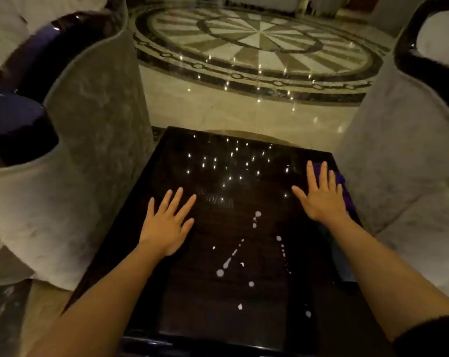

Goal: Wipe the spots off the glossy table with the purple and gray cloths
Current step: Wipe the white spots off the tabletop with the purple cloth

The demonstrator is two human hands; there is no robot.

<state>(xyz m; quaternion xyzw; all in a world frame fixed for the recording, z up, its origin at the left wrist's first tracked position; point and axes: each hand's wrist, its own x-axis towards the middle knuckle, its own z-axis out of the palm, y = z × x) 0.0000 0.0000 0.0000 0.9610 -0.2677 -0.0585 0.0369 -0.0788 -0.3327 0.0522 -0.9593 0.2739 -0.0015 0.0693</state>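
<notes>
Two hands, fingers spread flat and grasping nothing. The left hand [166, 222] lies palm-down over the left half of the glossy table [192, 305], fingertips aimed at its far edge. The right hand [321, 197] lies likewise over the table's right half, its outer fingers resting on the purple cloth [343, 186].

One cloth is visible, the purple one; it sits at the table's far right edge, mostly hidden under the right hand, with its long axis running along that edge, near to far. The gray cloth cannot be made out.

White spots [220, 273] (roughly a dozen and a half, some too small to count surely) lie on the near half of the table between the two forearms, in two loose lines that run near to far and converge toward the table's centre. The bright pinpoints on the far half are reflected lights.

Two upholstered armchairs flank the table: one [89, 124] to its left, one [398, 150] to its right, both just beside it. Beyond the far edge lies a polished floor with one round inlaid medallion [257, 42].
</notes>
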